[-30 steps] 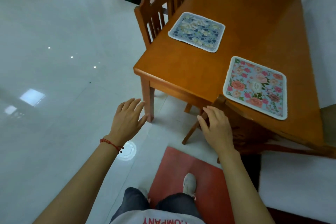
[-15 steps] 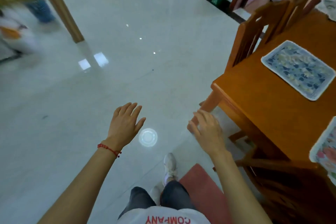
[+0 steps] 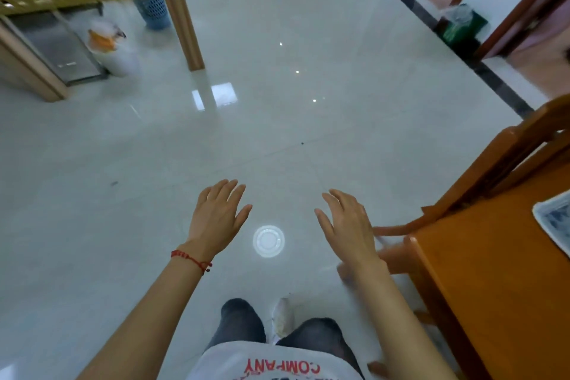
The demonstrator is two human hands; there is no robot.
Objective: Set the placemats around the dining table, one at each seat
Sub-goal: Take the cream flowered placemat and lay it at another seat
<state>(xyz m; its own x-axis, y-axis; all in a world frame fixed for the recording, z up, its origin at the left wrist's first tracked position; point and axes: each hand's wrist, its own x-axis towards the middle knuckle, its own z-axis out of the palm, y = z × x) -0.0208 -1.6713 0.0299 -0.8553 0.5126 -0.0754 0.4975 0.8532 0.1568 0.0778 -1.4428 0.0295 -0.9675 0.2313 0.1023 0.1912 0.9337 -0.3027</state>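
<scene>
both hands are hanging out front with fingers spread and holding nothing, the left hand [image 3: 217, 219] over bare floor [image 3: 277, 133], the right hand [image 3: 347, 225] just beside the table [image 3: 493, 271] corner. the only placemat [image 3: 555, 222] in view is lying at the table's right edge. to do this step well, they should be circling to an uncovered seat with a fresh mat. compared with a second ago, the view is swinging left: the flowered mat is gone and the right hand is off the chair.

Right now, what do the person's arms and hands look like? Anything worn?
Both forearms are bare, with no sleeves in view. The left hand has a thin red string bracelet with small beads at the wrist. The right hand wears nothing: no ring, watch or glove shows. No gloves on either.
</scene>
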